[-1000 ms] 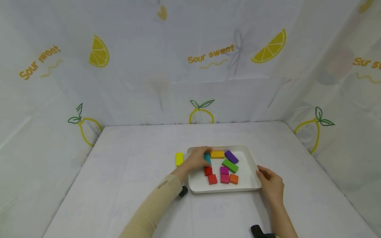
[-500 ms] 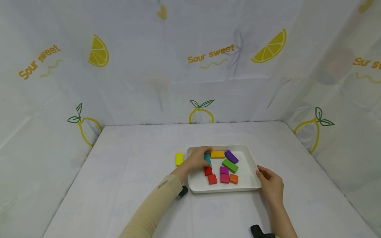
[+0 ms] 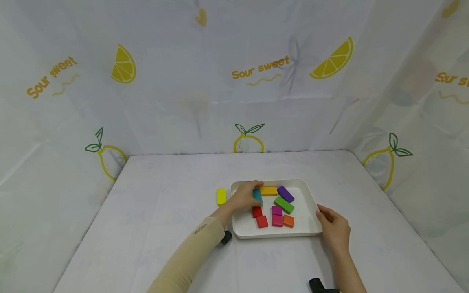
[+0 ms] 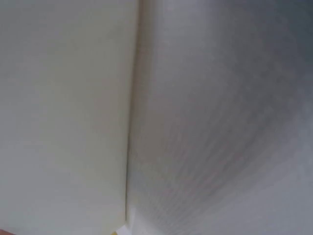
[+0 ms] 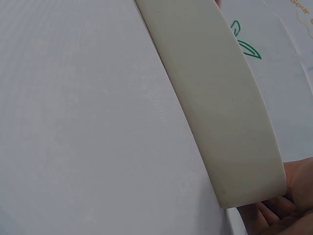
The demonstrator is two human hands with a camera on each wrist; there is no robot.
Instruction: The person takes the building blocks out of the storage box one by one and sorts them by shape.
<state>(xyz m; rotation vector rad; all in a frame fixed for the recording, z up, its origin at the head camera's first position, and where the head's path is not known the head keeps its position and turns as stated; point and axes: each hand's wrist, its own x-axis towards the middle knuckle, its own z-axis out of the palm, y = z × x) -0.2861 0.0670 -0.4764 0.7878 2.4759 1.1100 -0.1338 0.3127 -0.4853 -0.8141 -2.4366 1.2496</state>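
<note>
In the head view, my left hand point(image 3: 242, 198) reaches into a white rectangular tray point(image 3: 242, 232) and pinches a teal block point(image 3: 257, 196) between thumb and fingers. Part of that block is hidden by the hand. A yellow-orange block point(image 3: 269, 191) lies just right of it, and a red block point(image 3: 257, 212) just below. My right hand point(image 3: 334, 228) holds the tray's right edge near its front corner. The right wrist view shows the tray's outer wall point(image 5: 220, 98) with the right hand's fingers point(image 5: 274, 210) around its corner.
Also in the tray lie a purple block point(image 3: 286, 194), a green block point(image 3: 283, 204), an orange block point(image 3: 288, 221), a second red block point(image 3: 261, 221) and two stacked-looking pink blocks point(image 3: 277, 220). Outside, left of the tray, a bright yellow block point(image 3: 221, 196) rests on the white-covered table point(image 3: 176, 183).
The teal block has turned slightly, its near end shifting a little to the right with my left fingers. My right hand stays at the tray's edge. The head view has shifted slightly.
</note>
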